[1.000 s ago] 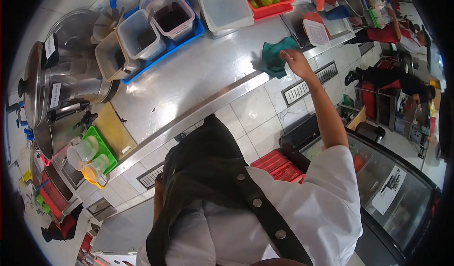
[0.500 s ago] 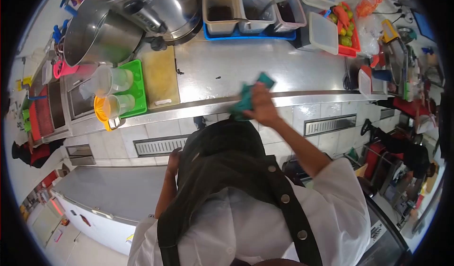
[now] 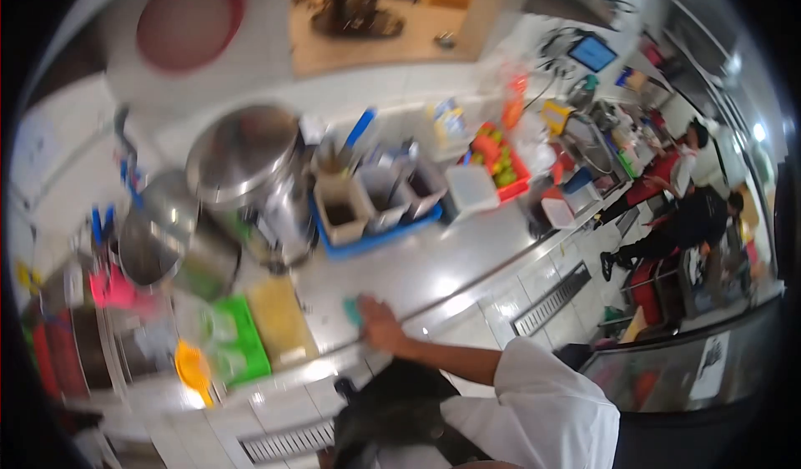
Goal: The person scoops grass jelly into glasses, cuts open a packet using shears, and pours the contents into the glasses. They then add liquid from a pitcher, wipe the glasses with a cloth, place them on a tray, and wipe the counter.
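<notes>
My right hand [image 3: 380, 323] presses a green cloth [image 3: 354, 311] down on the steel counter [image 3: 400, 269]. The fingers are closed over the cloth, and only part of it shows past them. Just left of this hand lies a yellow cutting board [image 3: 278, 319]. Beside the board stands a bright green tray [image 3: 244, 344] with clear plastic containers on it, blurred by motion. An orange juicer or strainer [image 3: 193, 370] sits at the tray's front left. My left hand is out of sight below my apron.
Behind the counter's work area are a large steel urn [image 3: 250, 177], a blue tray [image 3: 350, 249] of dark-filled tubs, a lidded clear box [image 3: 472, 189] and a red crate [image 3: 513, 187] of green fruit. Two people [image 3: 701, 227] stand at the far right.
The view has tilted up and turned, showing the wall and more people. My right hand has moved the cloth left along the counter, towards the cutting board. My left hand has left the view.
</notes>
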A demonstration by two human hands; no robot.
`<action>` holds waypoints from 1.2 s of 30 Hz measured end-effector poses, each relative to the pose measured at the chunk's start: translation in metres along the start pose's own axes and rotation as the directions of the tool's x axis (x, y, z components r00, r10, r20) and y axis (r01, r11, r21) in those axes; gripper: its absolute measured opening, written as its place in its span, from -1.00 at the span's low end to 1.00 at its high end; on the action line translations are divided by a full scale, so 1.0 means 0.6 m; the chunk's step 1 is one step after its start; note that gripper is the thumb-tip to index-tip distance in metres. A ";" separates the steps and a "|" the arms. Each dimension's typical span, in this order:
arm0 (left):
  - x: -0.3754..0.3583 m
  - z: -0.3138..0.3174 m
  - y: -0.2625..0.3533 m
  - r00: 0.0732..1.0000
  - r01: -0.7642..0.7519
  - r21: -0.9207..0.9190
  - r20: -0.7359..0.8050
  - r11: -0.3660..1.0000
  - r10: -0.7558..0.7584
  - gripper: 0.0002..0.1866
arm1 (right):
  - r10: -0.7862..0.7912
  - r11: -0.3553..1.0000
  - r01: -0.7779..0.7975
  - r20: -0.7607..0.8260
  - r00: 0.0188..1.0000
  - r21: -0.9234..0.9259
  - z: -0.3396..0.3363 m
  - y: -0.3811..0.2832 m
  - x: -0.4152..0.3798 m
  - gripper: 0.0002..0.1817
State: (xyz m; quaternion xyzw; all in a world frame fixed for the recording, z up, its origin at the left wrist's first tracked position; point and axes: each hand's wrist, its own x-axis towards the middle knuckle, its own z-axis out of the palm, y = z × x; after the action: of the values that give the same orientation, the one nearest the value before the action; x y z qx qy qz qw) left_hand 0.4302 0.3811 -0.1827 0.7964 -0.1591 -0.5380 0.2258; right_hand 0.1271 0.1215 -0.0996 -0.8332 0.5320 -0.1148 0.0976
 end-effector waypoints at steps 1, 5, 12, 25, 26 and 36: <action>0.005 0.002 0.070 0.997 -0.080 -0.092 0.010 0.993 0.082 -0.44 | -0.069 0.993 0.078 0.107 0.992 -0.087 0.007 -0.022 0.005 -0.15; -0.069 0.020 0.334 0.910 -0.334 -0.456 0.072 0.825 0.408 -0.38 | -0.228 0.973 0.204 0.323 0.918 0.107 0.002 -0.107 0.089 -0.18; -0.187 0.220 0.530 0.570 -0.176 -0.826 0.359 0.536 0.740 -0.29 | -0.684 0.396 0.313 0.051 0.727 0.863 -0.109 -0.073 0.111 -0.30; -0.333 0.577 0.734 0.010 -0.076 -0.503 0.863 0.861 0.506 -0.10 | -0.215 0.117 -0.653 0.661 0.719 0.748 -0.099 0.474 -0.443 -0.29; -0.335 0.611 0.737 -0.049 -0.101 -0.478 0.878 0.873 0.475 -0.10 | -0.088 0.213 -0.712 0.739 0.668 0.669 -0.108 0.496 -0.479 -0.25; -0.367 0.838 0.623 -0.042 -0.038 -0.074 0.996 0.997 0.072 -0.32 | 0.927 0.189 -0.457 -0.005 0.375 0.869 -0.276 0.889 -0.504 -0.68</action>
State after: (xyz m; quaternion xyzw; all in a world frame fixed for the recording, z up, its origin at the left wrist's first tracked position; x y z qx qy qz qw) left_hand -0.1223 0.0787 0.0280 0.1544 -0.2980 -0.9392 0.0726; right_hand -0.5060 0.1679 -0.1200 -0.2681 0.7634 -0.4921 0.3211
